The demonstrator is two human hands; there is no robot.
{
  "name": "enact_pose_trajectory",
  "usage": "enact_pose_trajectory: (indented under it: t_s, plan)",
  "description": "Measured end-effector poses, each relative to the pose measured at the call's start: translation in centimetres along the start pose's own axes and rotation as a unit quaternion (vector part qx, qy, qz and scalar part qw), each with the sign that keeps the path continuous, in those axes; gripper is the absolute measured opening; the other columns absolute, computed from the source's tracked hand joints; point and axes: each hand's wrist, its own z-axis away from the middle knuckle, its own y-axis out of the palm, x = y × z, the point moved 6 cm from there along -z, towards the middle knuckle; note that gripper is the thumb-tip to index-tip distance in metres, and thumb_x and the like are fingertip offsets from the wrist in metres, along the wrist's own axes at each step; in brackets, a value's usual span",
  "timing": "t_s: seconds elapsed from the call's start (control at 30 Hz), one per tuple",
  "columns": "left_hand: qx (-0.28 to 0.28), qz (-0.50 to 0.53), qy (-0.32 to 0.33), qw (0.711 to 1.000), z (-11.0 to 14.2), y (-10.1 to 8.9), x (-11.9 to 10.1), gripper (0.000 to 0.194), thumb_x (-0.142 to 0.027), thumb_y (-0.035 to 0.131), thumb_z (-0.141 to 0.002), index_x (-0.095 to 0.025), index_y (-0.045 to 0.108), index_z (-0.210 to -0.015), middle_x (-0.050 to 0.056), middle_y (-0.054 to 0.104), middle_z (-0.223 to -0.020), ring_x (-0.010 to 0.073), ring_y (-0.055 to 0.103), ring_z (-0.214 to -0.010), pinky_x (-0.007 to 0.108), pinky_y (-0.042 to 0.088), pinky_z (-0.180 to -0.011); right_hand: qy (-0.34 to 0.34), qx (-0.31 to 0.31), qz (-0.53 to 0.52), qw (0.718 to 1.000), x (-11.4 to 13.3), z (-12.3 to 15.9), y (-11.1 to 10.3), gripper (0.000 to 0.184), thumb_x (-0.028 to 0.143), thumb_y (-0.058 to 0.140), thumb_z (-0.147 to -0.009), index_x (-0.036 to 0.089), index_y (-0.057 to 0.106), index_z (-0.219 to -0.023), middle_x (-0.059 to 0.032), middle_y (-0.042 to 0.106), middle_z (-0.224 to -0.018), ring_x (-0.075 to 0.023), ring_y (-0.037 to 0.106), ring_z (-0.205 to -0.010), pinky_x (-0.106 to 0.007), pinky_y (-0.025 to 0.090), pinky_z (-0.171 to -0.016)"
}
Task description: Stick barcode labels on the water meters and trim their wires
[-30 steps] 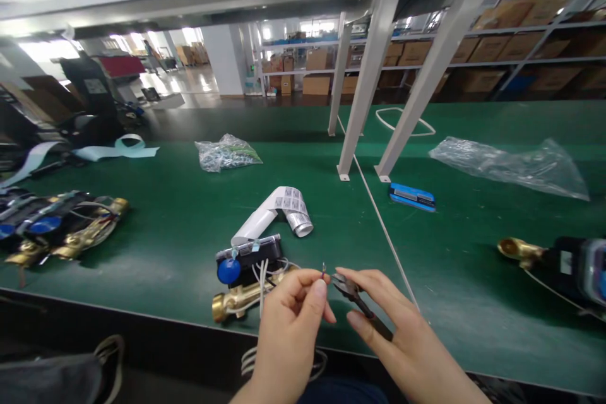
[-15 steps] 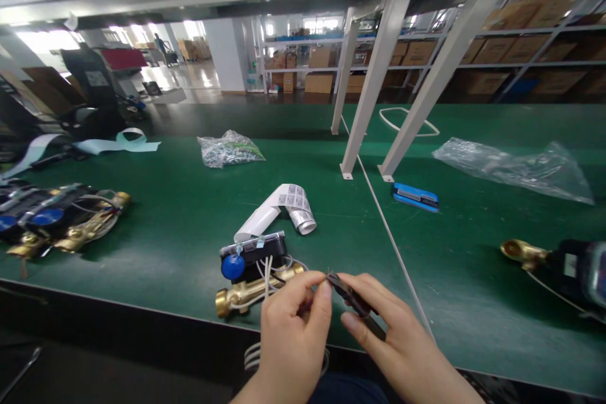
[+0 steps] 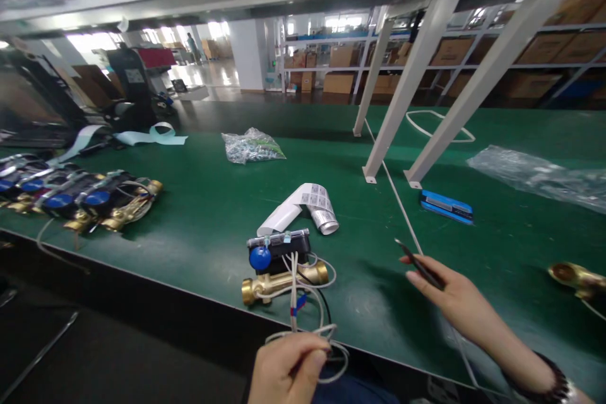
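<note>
Head | right hand (image 3: 449, 290) closed round pliers (image 3: 423, 268), long axis slanting, tip forward-left | left hand (image 3: 286, 367) pinched on cable (image 3: 294, 287)

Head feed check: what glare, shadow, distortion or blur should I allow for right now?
All in the head view: background windows blown out white; tabletop shadowed beside the right hand, whose dark pliers look soft; white post leaning, probably wide-angle stretch; print on the label roll unreadable; left hand's pinch near the pale cables too unclear to detail.
</note>
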Motion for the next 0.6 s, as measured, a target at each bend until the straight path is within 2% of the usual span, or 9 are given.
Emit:
enact_pose_trajectory:
  t_s: [0.07, 0.1, 0.17, 0.23, 0.3, 0.4, 0.47, 0.53, 0.6]
  plan:
    - [-0.121, 0.021, -0.042, 0.992, 2.3, -3.2, 3.8, 0.026, -0.046, 0.066, -0.078, -0.023, 0.070, -0.087, 0.005, 0.067, -0.081, 0.0196, 0.062, -0.075, 0.028, 0.052, -0.074, 0.002, -0.034, 0.105, 0.994, -2.5, -2.2, -1.5, 0.071, 0.067, 0.049, -0.071, 0.012, 0.064, -0.113, -0.0193, 0.068, -0.106, -0.0420, 0.061, -0.100, -0.058, 0.048, -0.086]
    - [-0.180, 0.028, -0.070, 0.981, 3.4, -4.5, 5.7, 0.036, -0.048, 0.069, -0.073, -0.022, 0.066, -0.098, 0.007, 0.067, -0.095, 0.0223, 0.062, -0.089, 0.031, 0.052, -0.081, -0.014, -0.053, 0.150, 0.987, -2.7, -3.0, -2.0, 0.076, 0.068, 0.049, -0.069, 0.010, 0.062, -0.118, -0.0228, 0.065, -0.111, -0.0457, 0.058, -0.105, -0.062, 0.045, -0.088]
    - [-0.223, 0.058, -0.130, 0.964, 4.8, -5.5, 9.2, 0.061, -0.046, 0.073, -0.068, -0.019, 0.054, -0.119, 0.012, 0.058, -0.123, 0.0272, 0.053, -0.116, 0.038, 0.043, -0.100, -0.070, -0.082, 0.189, 0.976, -0.7, -4.2, -2.2, 0.082, 0.066, 0.051, -0.069, 0.007, 0.056, -0.127, -0.0258, 0.057, -0.123, -0.0481, 0.049, -0.116, -0.065, 0.039, -0.095]
    - [-0.168, 0.107, -0.181, 0.963, 4.9, -3.9, 11.3, 0.077, -0.038, 0.073, -0.066, -0.016, 0.041, -0.132, 0.016, 0.048, -0.137, 0.0288, 0.042, -0.130, 0.042, 0.031, -0.111, -0.143, -0.058, 0.156, 0.976, 3.9, -4.7, -0.6, 0.076, 0.059, 0.052, -0.074, 0.013, 0.048, -0.135, -0.0204, 0.050, -0.135, -0.0411, 0.043, -0.127, -0.059, 0.036, -0.103]
    - [-0.095, 0.157, -0.202, 0.962, 4.2, -1.1, 11.7, 0.080, -0.033, 0.073, -0.066, -0.015, 0.038, -0.135, 0.016, 0.050, -0.136, 0.0283, 0.043, -0.129, 0.040, 0.030, -0.111, -0.224, 0.043, 0.105, 0.968, 9.8, -4.6, 2.6, 0.067, 0.047, 0.056, -0.078, 0.021, 0.044, -0.138, -0.0127, 0.046, -0.142, -0.0324, 0.042, -0.131, -0.052, 0.036, -0.107]
    - [0.011, 0.222, -0.213, 0.951, 2.6, 3.3, 10.3, 0.068, -0.044, 0.074, -0.065, -0.014, 0.053, -0.122, 0.012, 0.063, -0.116, 0.0248, 0.057, -0.108, 0.034, 0.040, -0.099, -0.333, 0.211, 0.072, 0.916, 17.9, -4.1, 8.2, 0.072, 0.027, 0.062, -0.069, 0.018, 0.044, -0.138, -0.0111, 0.047, -0.141, -0.0286, 0.044, -0.129, -0.046, 0.035, -0.109]
    - [0.094, 0.247, -0.228, 0.937, 2.1, 5.1, 9.3, 0.061, -0.056, 0.073, -0.061, -0.012, 0.065, -0.103, 0.007, 0.066, -0.089, 0.0190, 0.060, -0.081, 0.029, 0.047, -0.079, -0.358, 0.275, 0.067, 0.890, 21.0, -4.1, 10.7, 0.068, 0.019, 0.066, -0.062, 0.017, 0.055, -0.129, -0.0098, 0.059, -0.129, -0.0280, 0.055, -0.118, -0.041, 0.041, -0.104]
    - [0.158, 0.253, -0.227, 0.927, 2.2, 4.9, 8.4, 0.058, -0.060, 0.075, -0.056, -0.011, 0.070, -0.086, 0.001, 0.059, -0.066, 0.0116, 0.051, -0.058, 0.023, 0.042, -0.059, -0.350, 0.288, 0.068, 0.889, 22.3, -4.6, 12.1, 0.053, 0.016, 0.068, -0.060, 0.019, 0.067, -0.112, -0.0061, 0.070, -0.109, -0.0265, 0.064, -0.100, -0.037, 0.049, -0.092]
    - [0.183, 0.250, -0.216, 0.926, 2.7, 2.5, 7.8, 0.053, -0.058, 0.079, -0.052, -0.011, 0.070, -0.075, -0.002, 0.053, -0.055, 0.0081, 0.041, -0.049, 0.021, 0.034, -0.050, -0.333, 0.269, 0.069, 0.901, 22.6, -5.2, 12.5, 0.038, 0.017, 0.068, -0.061, 0.021, 0.072, -0.098, -0.0036, 0.073, -0.094, -0.0252, 0.067, -0.085, -0.034, 0.051, -0.078]
